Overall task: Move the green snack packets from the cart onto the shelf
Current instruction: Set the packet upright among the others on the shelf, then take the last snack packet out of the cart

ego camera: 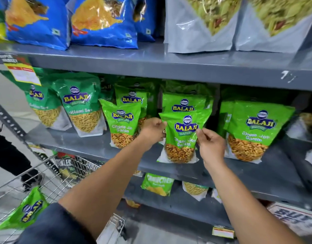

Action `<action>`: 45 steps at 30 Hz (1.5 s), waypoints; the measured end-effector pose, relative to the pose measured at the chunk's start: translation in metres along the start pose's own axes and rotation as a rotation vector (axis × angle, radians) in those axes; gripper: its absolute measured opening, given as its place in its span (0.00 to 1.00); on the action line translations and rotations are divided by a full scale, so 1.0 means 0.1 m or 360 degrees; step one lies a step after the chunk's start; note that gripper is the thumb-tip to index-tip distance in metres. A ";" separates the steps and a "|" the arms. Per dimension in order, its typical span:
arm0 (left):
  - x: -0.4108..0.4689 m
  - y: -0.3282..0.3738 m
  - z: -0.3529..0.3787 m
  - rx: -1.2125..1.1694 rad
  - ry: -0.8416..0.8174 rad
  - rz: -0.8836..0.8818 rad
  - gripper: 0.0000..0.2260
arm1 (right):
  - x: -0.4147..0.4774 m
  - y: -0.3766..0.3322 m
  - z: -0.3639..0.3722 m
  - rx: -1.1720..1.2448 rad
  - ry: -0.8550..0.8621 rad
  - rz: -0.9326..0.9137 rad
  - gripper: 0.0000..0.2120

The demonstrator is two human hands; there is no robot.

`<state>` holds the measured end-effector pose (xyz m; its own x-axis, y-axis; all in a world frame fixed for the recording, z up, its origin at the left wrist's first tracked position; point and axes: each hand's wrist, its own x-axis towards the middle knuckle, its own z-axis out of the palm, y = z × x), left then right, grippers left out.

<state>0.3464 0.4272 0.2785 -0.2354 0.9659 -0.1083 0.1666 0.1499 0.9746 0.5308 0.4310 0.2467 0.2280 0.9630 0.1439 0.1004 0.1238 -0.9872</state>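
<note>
Fingers (201, 133) of the right hand (210, 147) pinch the right edge of a green packet (182, 138) standing upright on the grey shelf (239, 171); the left hand (152, 131) grips its upper left corner, fingertips hidden behind the film. Behind this packet a second one shows only its top half. More green packets stand to either side, with a clear gap on the right and a narrower gap on the left, partly covered by the left hand. The packet's base sits close to the shelf's front lip.

One green packet (27, 211) lies tilted in the wire cart (67, 175) at lower left, its lower corner cut off by a dark sleeve (51, 228). Cart contents further back are blurred. Packets are glossy, crinkled film with a clear window at the bottom showing brown snack pieces. Shelf metal is matt and scuffed. A price tag (22, 72) at upper left is illegible.
</note>
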 end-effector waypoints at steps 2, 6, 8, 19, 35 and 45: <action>0.00 -0.01 -0.02 -0.0024 -0.0024 -0.0015 0.15 | 0.00 -0.01 0.02 -0.0013 -0.0013 0.0017 0.19; -0.12 -0.02 -0.03 -0.0155 -0.0065 0.0039 0.08 | -0.08 -0.07 0.00 0.0091 0.0148 -0.0072 0.16; -0.25 -0.14 -0.14 -0.0169 0.0043 0.0062 0.04 | -0.18 -0.04 0.05 0.0173 0.0228 -0.0192 0.13; -1.63 -1.91 -2.13 0.0316 0.0854 -0.0330 0.09 | -1.39 0.27 1.63 -0.0028 -0.1001 -0.0350 0.08; -2.60 -3.54 -3.72 -0.0084 0.1682 -0.1130 0.16 | -2.70 1.08 4.12 -0.1300 -0.2425 -0.0578 0.17; -2.06 -3.85 -3.97 -0.0523 0.1496 -0.1199 0.12 | -3.02 1.54 4.94 -0.1560 -0.2413 -0.0258 0.17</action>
<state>-0.0493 0.0866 0.0030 -0.7835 0.1174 -0.6102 -0.5217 0.4090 0.7487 -0.0013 0.2781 0.0176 -0.7691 0.3856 -0.5097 0.6291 0.5978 -0.4969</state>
